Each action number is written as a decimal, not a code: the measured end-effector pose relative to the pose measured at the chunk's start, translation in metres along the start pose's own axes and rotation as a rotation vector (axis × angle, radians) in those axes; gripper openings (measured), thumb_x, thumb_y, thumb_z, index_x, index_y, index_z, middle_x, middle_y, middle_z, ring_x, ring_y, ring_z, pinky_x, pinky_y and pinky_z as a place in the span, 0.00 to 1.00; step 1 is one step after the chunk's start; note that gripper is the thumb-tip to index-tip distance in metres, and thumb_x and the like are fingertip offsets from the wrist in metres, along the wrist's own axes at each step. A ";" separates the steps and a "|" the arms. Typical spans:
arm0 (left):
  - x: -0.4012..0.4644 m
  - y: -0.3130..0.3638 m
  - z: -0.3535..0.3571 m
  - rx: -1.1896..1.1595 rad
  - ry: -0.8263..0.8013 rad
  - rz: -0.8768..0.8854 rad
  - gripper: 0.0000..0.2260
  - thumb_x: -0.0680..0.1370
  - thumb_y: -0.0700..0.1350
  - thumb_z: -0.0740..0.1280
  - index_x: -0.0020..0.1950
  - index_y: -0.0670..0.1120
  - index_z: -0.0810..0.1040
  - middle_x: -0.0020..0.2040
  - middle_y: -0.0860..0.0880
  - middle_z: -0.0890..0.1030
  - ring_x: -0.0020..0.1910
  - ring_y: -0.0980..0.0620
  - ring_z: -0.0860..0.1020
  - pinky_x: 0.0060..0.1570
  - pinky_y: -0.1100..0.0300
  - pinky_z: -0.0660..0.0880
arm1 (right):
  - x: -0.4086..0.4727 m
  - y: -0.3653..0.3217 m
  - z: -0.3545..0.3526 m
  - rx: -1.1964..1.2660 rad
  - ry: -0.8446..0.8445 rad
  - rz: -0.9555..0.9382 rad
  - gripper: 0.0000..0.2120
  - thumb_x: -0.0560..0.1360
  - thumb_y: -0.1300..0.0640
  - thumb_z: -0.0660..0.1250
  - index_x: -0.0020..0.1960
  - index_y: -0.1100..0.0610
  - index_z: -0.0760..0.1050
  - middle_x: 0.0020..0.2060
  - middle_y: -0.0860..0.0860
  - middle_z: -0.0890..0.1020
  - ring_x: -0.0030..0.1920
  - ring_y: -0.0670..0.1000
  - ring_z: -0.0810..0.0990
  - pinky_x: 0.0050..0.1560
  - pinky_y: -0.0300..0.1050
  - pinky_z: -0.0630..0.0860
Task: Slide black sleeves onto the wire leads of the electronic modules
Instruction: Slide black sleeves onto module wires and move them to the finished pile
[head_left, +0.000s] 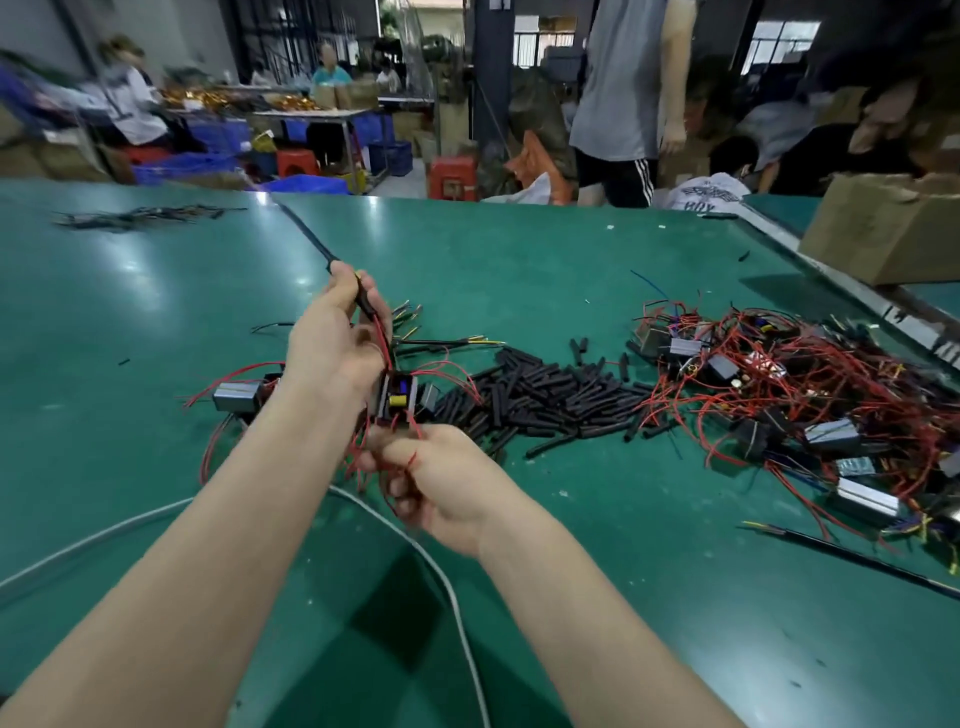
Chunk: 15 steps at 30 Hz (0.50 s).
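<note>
A green bench mat (649, 597) fills the view, with a white cable (447, 582) curving across its near edge. Just above that, the right hand (441, 483) curls round a bunch of red wire leads (410, 462) hanging from a small electronic module (397, 397) held up between the two hands. Further out, the left hand (332, 343) pinches a long black sleeve (311, 236) where the module's upper red lead enters it; the tube trails away over the mat. By the look of it, the sleeve is partway onto that lead. The next move calls for keeping the lead taut and feeding the tube down toward the module. Beyond lie a heap of short black sleeves (545, 395), a tangle of unsleeved modules (789, 400) to the right, and a cardboard box (883, 228).
</note>
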<state>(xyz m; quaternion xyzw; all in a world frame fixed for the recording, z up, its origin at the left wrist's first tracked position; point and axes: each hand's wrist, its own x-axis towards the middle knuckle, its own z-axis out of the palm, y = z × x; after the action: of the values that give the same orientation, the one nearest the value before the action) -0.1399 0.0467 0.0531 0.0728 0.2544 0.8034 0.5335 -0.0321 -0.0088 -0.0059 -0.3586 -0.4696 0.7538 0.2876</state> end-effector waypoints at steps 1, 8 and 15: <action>0.006 0.005 0.002 0.069 0.026 -0.015 0.08 0.78 0.41 0.66 0.40 0.43 0.73 0.33 0.50 0.75 0.28 0.58 0.74 0.27 0.71 0.73 | 0.002 0.003 -0.001 -0.131 0.041 -0.052 0.15 0.81 0.58 0.60 0.36 0.53 0.71 0.27 0.47 0.77 0.22 0.44 0.65 0.23 0.35 0.62; 0.063 0.023 0.004 0.622 0.143 -0.001 0.06 0.78 0.39 0.66 0.45 0.41 0.70 0.35 0.46 0.74 0.21 0.58 0.72 0.23 0.71 0.70 | 0.010 0.011 0.000 -1.339 0.322 -0.673 0.12 0.83 0.56 0.54 0.53 0.63 0.73 0.41 0.61 0.81 0.39 0.58 0.67 0.39 0.49 0.58; 0.105 0.039 0.011 1.452 0.133 0.461 0.07 0.77 0.42 0.68 0.41 0.39 0.78 0.30 0.45 0.77 0.23 0.55 0.75 0.32 0.62 0.78 | 0.042 -0.001 0.028 -1.440 0.455 -0.712 0.18 0.72 0.67 0.62 0.62 0.62 0.70 0.40 0.57 0.82 0.45 0.59 0.78 0.41 0.49 0.62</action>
<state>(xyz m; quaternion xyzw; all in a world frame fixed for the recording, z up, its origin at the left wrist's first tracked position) -0.2117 0.1320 0.0651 0.4080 0.7286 0.5280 0.1543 -0.0786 0.0099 -0.0074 -0.4282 -0.8524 0.0427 0.2970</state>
